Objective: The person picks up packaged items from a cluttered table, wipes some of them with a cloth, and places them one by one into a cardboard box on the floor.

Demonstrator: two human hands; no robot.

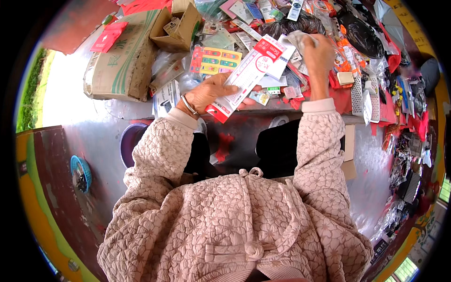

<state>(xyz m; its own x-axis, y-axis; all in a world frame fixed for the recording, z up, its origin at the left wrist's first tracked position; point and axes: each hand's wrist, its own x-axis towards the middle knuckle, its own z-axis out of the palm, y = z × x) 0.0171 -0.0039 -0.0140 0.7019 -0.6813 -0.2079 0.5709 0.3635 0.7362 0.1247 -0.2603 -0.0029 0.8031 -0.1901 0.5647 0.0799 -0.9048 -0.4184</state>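
1. My left hand [206, 94] is closed on a long white card package with red ends [245, 77]; the thumb lies on top and the fingers are under it. The package points up and to the right, tilted over the near edge of the worktop [122, 109].
2. My right hand [318, 52] is raised above the pile and pinches a small grey-white crumpled piece [297, 38] with the fingers closed narrow. What this piece is, I cannot tell.
3. A flat card with yellow ground and coloured strips [217, 60] lies just behind my left hand.
4. A small open brown cardboard box [181, 26] stands at the far left, touching a big worn cardboard carton with green print [123, 58].
5. Black plastic bags [361, 35] lie at the far right, with many small red and white packets [291, 89] between them and my hands.
6. Two white perforated plates [365, 96] rest on the red cloth [387, 110] at the right.
7. The worktop is crowded; open room is only at the bare grey left part near the edge. A purple round basin [129, 143] is below that edge.
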